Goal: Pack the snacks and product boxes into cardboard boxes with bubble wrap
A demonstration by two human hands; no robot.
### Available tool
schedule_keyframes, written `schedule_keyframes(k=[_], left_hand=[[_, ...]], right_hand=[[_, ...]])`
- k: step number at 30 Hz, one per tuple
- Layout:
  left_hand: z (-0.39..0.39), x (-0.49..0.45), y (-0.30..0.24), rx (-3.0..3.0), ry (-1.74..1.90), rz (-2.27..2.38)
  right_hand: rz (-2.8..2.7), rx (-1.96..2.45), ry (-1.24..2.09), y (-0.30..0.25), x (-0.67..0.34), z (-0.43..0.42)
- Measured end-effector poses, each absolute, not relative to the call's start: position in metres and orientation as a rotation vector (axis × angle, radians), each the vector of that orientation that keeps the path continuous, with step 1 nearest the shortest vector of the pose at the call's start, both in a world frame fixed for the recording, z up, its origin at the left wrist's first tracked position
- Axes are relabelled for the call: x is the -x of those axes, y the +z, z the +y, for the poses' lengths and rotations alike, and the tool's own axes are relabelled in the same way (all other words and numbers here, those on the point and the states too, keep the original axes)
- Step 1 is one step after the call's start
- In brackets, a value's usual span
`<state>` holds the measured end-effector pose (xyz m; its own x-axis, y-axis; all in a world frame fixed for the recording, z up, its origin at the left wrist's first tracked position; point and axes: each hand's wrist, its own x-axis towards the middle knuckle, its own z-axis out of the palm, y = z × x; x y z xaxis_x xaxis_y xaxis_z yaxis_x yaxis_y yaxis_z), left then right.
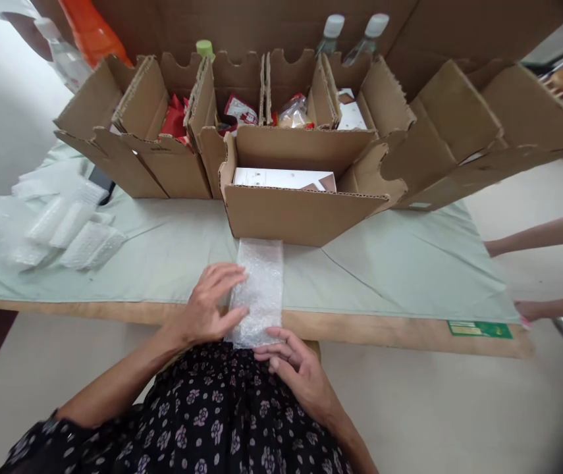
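- My left grip (211,308) was wide, spread over the left side of the bubble wrap (265,280).
- My right grip (303,374) was at its near end; couldn't tell if it pinched.
- Bubble wrap crossed the tabletop (384,280) edge, just before the front carton (281,216).

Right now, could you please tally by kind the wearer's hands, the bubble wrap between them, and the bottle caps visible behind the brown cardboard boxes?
Bare left hand and right hand: 2
Clear rectangular bubble-wrap piece: 1
White plastic bottle caps: 3
Light-green plastic bottle cap: 1
Total: 7
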<state>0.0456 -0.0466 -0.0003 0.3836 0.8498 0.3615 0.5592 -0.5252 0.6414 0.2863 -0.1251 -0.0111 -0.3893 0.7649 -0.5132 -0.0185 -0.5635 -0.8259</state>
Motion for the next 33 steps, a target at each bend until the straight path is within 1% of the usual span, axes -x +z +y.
schedule_keyframes(k=[2, 4, 6, 8, 10, 14, 15, 17, 19, 21, 23, 25, 27, 29, 33], left_hand=[[-0.072, -0.034, 0.004, -2.154, 0.786, 1.067], [-0.085, -0.032, 0.001, -2.153, 0.723, 1.043], [-0.086, -0.038, -0.006, -2.131, 0.781, 1.154], [-0.080, -0.047, -0.014, -2.008, 0.844, 1.330], [-0.071, -0.054, -0.019, -1.850, 0.835, 1.452], [-0.060, -0.058, -0.020, -1.677, 0.770, 1.520], [-0.059, -0.058, -0.019, -1.665, 0.767, 1.525], [-0.061, -0.057, -0.019, -1.689, 0.773, 1.524], [-0.065, -0.056, -0.017, -1.798, 0.835, 1.539], [-0.072, -0.054, -0.013, -1.992, 0.947, 1.550], [-0.080, -0.053, -0.008, -2.214, 1.013, 1.497], [-0.085, -0.052, -0.006, -2.360, 0.975, 1.380], [-0.083, -0.052, -0.008, -2.361, 0.911, 1.319], [-0.074, -0.054, -0.013, -2.265, 0.883, 1.351], [-0.048, -0.057, -0.024, -2.151, 0.806, 1.473]], right_hand=[[-1.010, 1.301, 1.996, -0.010, -0.284, -0.118], [-0.959, 1.279, 1.992, -0.009, -0.281, -0.110], [-0.920, 1.253, 1.956, -0.007, -0.279, -0.106], [-0.972, 1.265, 1.821, -0.006, -0.280, -0.106], [-1.179, 1.308, 1.504, -0.006, -0.284, -0.109], [-1.878, 1.222, 0.632, -0.016, -0.286, -0.105], [-2.030, 1.197, 0.483, -0.020, -0.284, -0.100], [-2.225, 1.203, 0.311, -0.028, -0.279, -0.088], [-2.289, 1.238, 0.251, -0.032, -0.274, -0.077], [-2.293, 1.238, 0.262, -0.030, -0.273, -0.069], [-2.308, 1.206, 0.351, -0.023, -0.275, -0.064], [-2.329, 1.170, 0.500, -0.014, -0.279, -0.061], [-2.318, 1.164, 0.609, -0.007, -0.283, -0.059], [-2.267, 1.190, 0.558, -0.004, -0.284, -0.058], [-2.282, 1.216, 0.254, -0.007, -0.282, -0.054]])
